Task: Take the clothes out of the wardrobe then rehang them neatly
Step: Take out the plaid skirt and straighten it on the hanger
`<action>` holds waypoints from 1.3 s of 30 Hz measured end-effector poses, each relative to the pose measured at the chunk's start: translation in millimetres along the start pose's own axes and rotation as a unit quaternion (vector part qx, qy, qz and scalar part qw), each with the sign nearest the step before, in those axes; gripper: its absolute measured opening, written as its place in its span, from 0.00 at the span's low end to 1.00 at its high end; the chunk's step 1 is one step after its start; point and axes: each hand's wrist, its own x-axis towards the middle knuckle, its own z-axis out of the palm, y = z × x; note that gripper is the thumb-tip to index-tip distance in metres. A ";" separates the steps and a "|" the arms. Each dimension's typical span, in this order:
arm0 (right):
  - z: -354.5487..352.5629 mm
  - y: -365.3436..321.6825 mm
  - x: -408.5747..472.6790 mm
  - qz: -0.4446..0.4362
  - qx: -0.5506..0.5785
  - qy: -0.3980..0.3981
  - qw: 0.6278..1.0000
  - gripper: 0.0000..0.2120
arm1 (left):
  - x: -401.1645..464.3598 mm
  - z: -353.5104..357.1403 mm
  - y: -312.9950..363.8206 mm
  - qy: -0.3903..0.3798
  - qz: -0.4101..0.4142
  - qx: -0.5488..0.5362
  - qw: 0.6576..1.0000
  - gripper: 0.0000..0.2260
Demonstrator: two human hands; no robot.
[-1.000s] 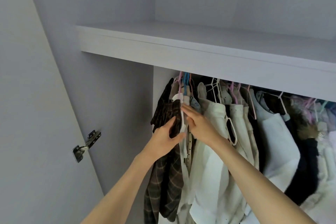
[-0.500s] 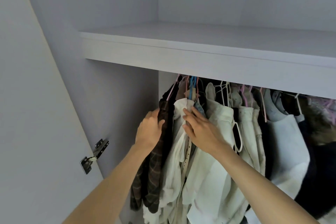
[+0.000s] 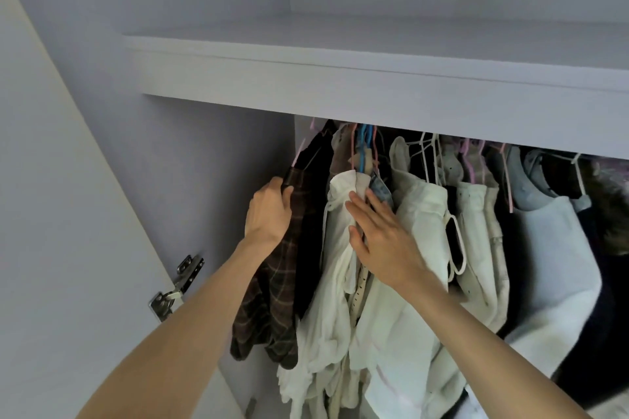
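A pale shelf [image 3: 374, 78] spans the wardrobe's upper part, bare on its visible top. Low at the left, a metal hinge [image 3: 177, 286] joins what seems the open door [image 3: 51, 248].
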 end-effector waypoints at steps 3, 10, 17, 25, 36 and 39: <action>5.1 -1.3 -1.6 -0.006 0.007 -0.001 1.000 0.21 | 4.9 -7.9 4.1 0.022 0.009 -0.004 1.000 0.10; 10.7 -4.9 0.9 0.010 0.037 0.042 0.998 0.21 | -37.9 -18.9 -22.6 0.043 0.015 -0.035 0.998 0.09; 2.0 -64.3 12.1 0.000 0.127 0.084 0.988 0.17 | -121.5 -40.6 -51.1 0.055 -0.037 0.021 0.998 0.10; 12.5 -171.4 6.7 0.336 0.698 -0.288 0.563 0.11 | -253.0 -37.6 -37.0 0.094 -0.173 0.044 0.979 0.12; 15.9 -183.4 -133.7 0.329 0.515 -0.450 0.651 0.04 | -403.4 -38.2 -11.8 -0.086 -0.281 0.008 0.956 0.14; 11.0 -189.0 -168.5 0.286 0.476 -0.475 0.683 0.05 | -446.5 -49.6 -20.7 -0.049 -0.310 0.033 0.949 0.12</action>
